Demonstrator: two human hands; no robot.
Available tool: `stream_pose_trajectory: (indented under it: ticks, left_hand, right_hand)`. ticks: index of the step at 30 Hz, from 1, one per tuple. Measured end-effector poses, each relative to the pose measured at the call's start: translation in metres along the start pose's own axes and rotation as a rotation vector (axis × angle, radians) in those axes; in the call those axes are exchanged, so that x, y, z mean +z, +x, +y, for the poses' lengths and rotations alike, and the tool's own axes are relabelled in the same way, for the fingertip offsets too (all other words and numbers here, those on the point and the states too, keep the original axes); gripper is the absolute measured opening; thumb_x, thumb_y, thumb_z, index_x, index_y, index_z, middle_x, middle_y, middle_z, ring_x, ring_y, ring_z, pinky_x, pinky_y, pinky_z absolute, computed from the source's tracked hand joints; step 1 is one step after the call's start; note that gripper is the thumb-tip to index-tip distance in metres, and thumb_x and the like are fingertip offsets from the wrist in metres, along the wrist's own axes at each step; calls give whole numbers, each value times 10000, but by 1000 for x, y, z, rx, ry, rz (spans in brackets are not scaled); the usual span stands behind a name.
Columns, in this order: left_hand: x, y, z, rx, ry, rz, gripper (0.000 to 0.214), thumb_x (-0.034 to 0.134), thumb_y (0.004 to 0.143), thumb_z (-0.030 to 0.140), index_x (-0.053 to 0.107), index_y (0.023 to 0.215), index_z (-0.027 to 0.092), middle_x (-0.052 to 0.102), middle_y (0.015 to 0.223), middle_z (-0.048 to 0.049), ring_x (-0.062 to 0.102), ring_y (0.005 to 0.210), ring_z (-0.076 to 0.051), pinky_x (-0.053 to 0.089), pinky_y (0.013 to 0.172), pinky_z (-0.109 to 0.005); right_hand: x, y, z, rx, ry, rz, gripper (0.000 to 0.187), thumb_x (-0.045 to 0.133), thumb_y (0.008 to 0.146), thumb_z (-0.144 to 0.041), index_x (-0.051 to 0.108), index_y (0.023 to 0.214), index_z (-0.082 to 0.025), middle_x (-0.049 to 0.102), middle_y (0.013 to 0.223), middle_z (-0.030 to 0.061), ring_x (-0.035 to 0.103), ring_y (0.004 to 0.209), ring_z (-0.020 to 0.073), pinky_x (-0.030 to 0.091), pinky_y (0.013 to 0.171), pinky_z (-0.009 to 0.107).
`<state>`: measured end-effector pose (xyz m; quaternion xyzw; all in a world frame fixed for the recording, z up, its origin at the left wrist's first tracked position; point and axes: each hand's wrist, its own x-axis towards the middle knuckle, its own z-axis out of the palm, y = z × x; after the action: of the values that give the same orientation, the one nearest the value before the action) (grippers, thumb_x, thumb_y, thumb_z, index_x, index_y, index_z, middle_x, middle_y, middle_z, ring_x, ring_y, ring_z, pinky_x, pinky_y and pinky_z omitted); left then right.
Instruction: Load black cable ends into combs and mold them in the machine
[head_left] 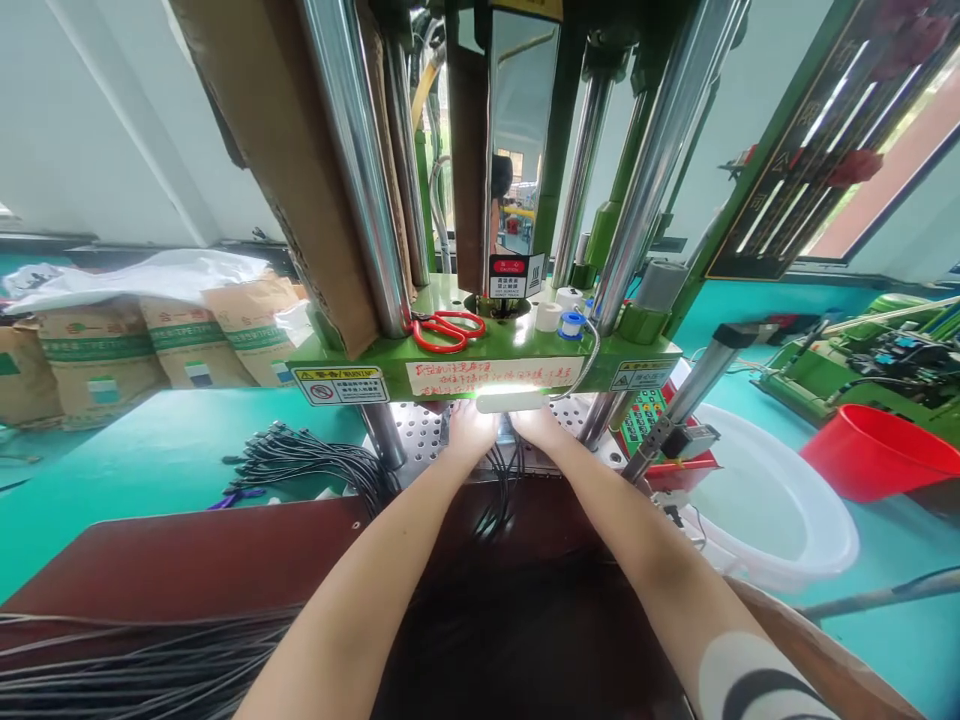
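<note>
My left hand [472, 430] and my right hand [536, 427] reach side by side under the front edge of a green press [352, 352]. Both rest around a metal mould or fixture on the perforated metal bed. Glare from a small white lamp [514, 402] and the press edge hide most of their fingers, so their grip does not show. Between the wrists, several black cables [501, 495] come out of the fixture and hang toward me over the dark red tabletop. A bundle of black cables with connector ends [300, 455] lies left of the bed.
Red-handled scissors [450, 330] and a blue-and-white tape roll [571, 324] lie on the press ledge. Chrome columns [360, 160] flank my reach. A green button panel [643, 425] and a white tub [810, 540] stand right. Long black cables [135, 670] lie lower left.
</note>
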<state>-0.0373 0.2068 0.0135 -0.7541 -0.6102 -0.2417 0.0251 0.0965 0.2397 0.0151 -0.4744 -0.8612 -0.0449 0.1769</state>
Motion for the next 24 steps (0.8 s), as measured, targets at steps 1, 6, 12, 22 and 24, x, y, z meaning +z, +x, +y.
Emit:
stream_pose_trajectory:
  ticks: [1,6,12,22,24]
  left_hand:
    - [-3,0,-3,41,-5,-6,335,374,856,333,602,1045,175,615,1049,-114,519,1019,-243,353,923,-388]
    - [-15,-3,-22,254,13,-154,474,345,846,504,525,1148,186,565,1173,-102,472,1109,-223,318,952,-355]
    - [-13,-2,-28,190,4,-251,524,293,856,513,509,1177,160,570,1157,-122,475,1104,-226,319,942,-347]
    - [-8,8,-31,161,-13,-293,470,286,865,478,549,1141,205,588,1141,-87,492,1083,-222,345,917,-327]
    - [-11,6,-37,164,-12,-292,484,277,866,476,514,1184,198,565,1177,-90,487,1090,-220,355,909,-325]
  right_hand:
    - [-4,-3,4,-32,-1,-16,288,346,844,-133,632,880,-134,651,933,108,563,894,201,396,832,314]
    - [-17,-17,10,-145,18,-127,308,351,894,-306,621,921,-160,648,973,100,558,944,212,388,834,323]
    - [-15,-15,8,-138,42,-173,367,375,885,-391,561,1113,-172,607,1092,113,523,1038,221,341,912,343]
    - [-12,-4,3,-57,71,-170,313,391,880,-356,629,997,-190,615,1091,81,514,1036,213,347,898,311]
    - [-15,-8,6,-44,73,-149,325,347,900,-323,625,999,-188,603,1114,79,509,1041,207,345,894,314]
